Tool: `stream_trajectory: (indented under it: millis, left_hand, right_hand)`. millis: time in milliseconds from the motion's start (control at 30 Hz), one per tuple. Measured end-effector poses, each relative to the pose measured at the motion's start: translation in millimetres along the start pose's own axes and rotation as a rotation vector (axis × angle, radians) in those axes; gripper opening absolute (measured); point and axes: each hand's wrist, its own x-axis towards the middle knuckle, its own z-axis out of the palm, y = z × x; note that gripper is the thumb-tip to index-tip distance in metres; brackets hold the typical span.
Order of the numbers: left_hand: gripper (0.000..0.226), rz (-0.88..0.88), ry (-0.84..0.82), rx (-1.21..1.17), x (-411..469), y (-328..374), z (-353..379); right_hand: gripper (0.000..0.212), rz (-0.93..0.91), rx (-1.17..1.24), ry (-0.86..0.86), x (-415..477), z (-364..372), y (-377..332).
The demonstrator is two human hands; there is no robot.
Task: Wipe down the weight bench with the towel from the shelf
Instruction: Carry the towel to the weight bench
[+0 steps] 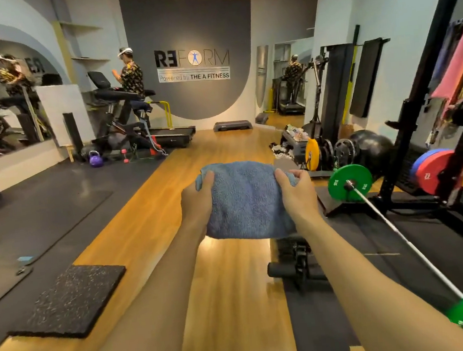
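A folded blue towel (246,199) is held out in front of me at chest height, above the wooden floor. My left hand (197,199) grips its left edge and my right hand (297,194) grips its right edge, thumbs on top. Below and just right of the towel, the black frame and foot rollers of the weight bench (297,265) show beneath my right forearm. The towel and my arm hide most of its pad.
A barbell (400,235) with green plates (349,182) lies on the floor to the right, beside a black rack (426,100) with red and blue plates. A speckled rubber tile (70,300) lies at the lower left. Another person stands on a treadmill (164,133) at the back.
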Motion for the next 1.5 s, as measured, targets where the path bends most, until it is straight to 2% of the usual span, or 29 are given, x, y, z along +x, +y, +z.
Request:
stream_trajectory:
  millis: [300,433,633,900,1067,1300,1500]
  left_hand:
    - [0.03,-0.021,0.009,-0.006,323.9,-61.2,114.1]
    - [0.036,-0.024,0.035,0.019,465.6,-72.0,156.1]
    - [0.032,-0.036,0.024,0.015,673.6,-121.1,205.4]
    - [0.03,-0.078,-0.037,0.01,953.9,-186.3,273.0]
    - [0.029,-0.076,-0.058,-0.013,1101.7,-219.2,332.8]
    - [0.028,-0.104,-0.093,0.049,1306.4,-285.6,443.5]
    - [0.035,-0.169,-0.247,0.112,1453.7,-328.6,564.0]
  right_hand:
    - [0.033,-0.036,0.002,0.022,328.2,131.5,74.2]
    - [0.038,-0.045,0.007,0.033,466.7,192.9,92.8]
    - [0.044,0.001,-0.001,0.032,650.3,291.6,143.9]
    - [0.041,0.043,-0.003,0.083,886.9,417.7,201.0]
    - [0.038,0.058,-0.038,0.123,1029.8,466.8,234.0]
    - [0.041,0.099,-0.006,0.175,1242.8,524.6,324.3]
    - [0.041,0.159,-0.034,0.326,1396.9,528.2,382.8]
